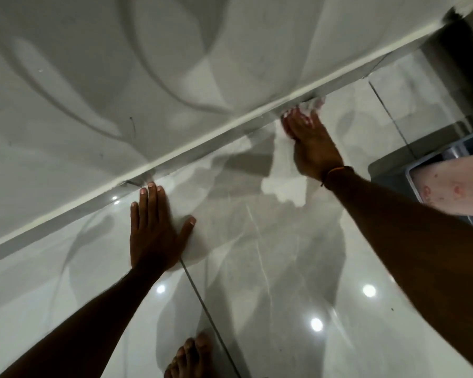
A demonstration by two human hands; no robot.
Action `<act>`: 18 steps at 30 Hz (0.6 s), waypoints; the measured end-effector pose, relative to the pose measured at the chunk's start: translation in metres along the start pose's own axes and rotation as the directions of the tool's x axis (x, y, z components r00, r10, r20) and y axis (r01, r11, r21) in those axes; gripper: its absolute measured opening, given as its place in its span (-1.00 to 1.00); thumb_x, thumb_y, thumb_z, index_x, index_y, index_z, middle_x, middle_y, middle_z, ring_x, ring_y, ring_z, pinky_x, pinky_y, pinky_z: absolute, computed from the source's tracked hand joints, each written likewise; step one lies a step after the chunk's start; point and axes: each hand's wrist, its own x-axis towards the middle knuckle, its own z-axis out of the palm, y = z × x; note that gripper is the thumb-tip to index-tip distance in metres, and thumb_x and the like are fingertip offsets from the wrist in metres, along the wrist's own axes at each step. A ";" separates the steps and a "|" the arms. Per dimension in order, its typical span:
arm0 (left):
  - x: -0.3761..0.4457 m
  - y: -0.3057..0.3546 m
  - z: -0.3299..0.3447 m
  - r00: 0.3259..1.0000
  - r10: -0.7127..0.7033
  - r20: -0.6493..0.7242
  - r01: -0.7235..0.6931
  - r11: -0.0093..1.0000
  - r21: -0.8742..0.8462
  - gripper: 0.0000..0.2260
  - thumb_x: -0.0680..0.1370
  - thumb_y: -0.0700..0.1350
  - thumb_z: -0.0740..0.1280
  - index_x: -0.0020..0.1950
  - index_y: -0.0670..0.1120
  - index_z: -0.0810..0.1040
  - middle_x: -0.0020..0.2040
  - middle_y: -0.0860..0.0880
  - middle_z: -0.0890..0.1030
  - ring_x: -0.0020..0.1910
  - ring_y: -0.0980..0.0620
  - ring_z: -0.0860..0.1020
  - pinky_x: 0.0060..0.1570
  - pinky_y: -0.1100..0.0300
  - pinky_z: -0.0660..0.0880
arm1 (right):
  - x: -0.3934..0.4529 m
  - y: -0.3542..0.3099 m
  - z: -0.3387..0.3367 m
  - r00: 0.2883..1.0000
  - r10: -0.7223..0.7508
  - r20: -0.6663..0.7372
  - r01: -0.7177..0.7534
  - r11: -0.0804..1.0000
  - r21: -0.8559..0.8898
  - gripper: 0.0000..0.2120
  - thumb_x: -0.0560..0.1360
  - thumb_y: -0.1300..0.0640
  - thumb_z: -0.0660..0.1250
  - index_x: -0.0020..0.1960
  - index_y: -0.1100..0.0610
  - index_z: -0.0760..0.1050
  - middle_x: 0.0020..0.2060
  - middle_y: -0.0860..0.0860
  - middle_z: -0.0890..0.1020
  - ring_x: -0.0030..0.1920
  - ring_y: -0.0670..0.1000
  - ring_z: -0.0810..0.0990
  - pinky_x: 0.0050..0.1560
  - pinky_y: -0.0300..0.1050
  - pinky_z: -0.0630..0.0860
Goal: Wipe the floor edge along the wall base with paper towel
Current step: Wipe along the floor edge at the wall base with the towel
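My right hand [310, 140] presses a white paper towel [281, 170] flat onto the glossy floor, its fingertips right at the wall base [202, 140]. The towel is blurred and trails back under the palm toward me. A little of it shows past the fingertips, against the skirting. My left hand [155, 227] lies flat on the floor tile with fingers spread, empty, its fingertips close to the skirting further left. The white skirting strip runs diagonally from lower left to upper right.
A bare foot [189, 356] stands at the bottom centre by a tile joint [202, 298]. At the right edge a blue-grey bin or crate [393, 165] holds a pink patterned thing [453, 186]. A dark upright object [459, 39] stands in the top right corner.
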 end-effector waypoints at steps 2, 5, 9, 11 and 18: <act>-0.002 0.002 0.002 1.000 -0.003 0.009 0.003 1.000 0.005 -0.12 0.62 0.36 0.13 0.71 -0.24 0.02 0.74 -0.23 0.03 0.73 -0.20 -0.03 0.67 -0.19 -0.01 | 0.009 0.038 -0.013 0.993 0.118 0.003 -0.118 0.993 0.016 -0.36 0.52 0.35 0.07 0.60 0.30 0.33 0.61 0.30 0.36 0.65 0.37 0.25 0.70 0.38 0.08; -0.001 0.001 0.005 1.000 -0.005 0.016 0.005 1.000 0.015 -0.10 0.62 0.39 0.06 0.72 -0.23 -0.02 0.74 -0.22 -0.01 0.74 -0.17 -0.07 0.68 -0.16 -0.06 | 0.027 0.080 -0.041 0.960 0.272 0.067 -0.273 0.962 -0.006 -0.51 0.53 0.29 0.11 0.45 0.32 0.42 0.49 0.39 0.42 0.57 0.48 0.31 0.66 0.41 0.05; 0.002 0.001 0.008 1.000 -0.012 0.022 0.011 0.999 0.042 -0.08 0.61 0.41 0.04 0.73 -0.22 -0.04 0.74 -0.20 -0.02 0.74 -0.15 -0.08 0.69 -0.11 -0.10 | 0.043 0.107 -0.067 0.923 0.359 0.139 -0.338 0.929 -0.152 -0.51 0.50 0.26 0.27 0.39 0.40 0.37 0.41 0.43 0.38 0.51 0.44 0.30 0.62 0.41 0.07; 0.004 0.000 0.008 1.000 -0.012 0.019 0.012 0.999 0.041 -0.08 0.61 0.40 0.07 0.73 -0.21 -0.05 0.74 -0.19 -0.02 0.74 -0.14 -0.09 0.69 -0.09 -0.12 | 0.044 0.111 -0.061 0.933 0.354 0.068 -0.343 0.930 -0.134 -0.57 0.55 0.24 0.22 0.38 0.40 0.39 0.40 0.43 0.43 0.50 0.46 0.36 0.59 0.46 0.19; 0.007 0.002 0.007 0.999 -0.007 0.040 0.006 0.999 0.032 -0.09 0.62 0.39 0.05 0.73 -0.22 -0.07 0.75 -0.19 -0.05 0.74 -0.15 -0.09 0.69 -0.09 -0.13 | 0.002 -0.028 0.028 0.940 0.225 -0.255 -0.200 0.973 0.118 -0.37 0.52 0.26 0.14 0.59 0.17 0.42 0.60 0.23 0.42 0.62 0.35 0.35 0.65 0.25 0.28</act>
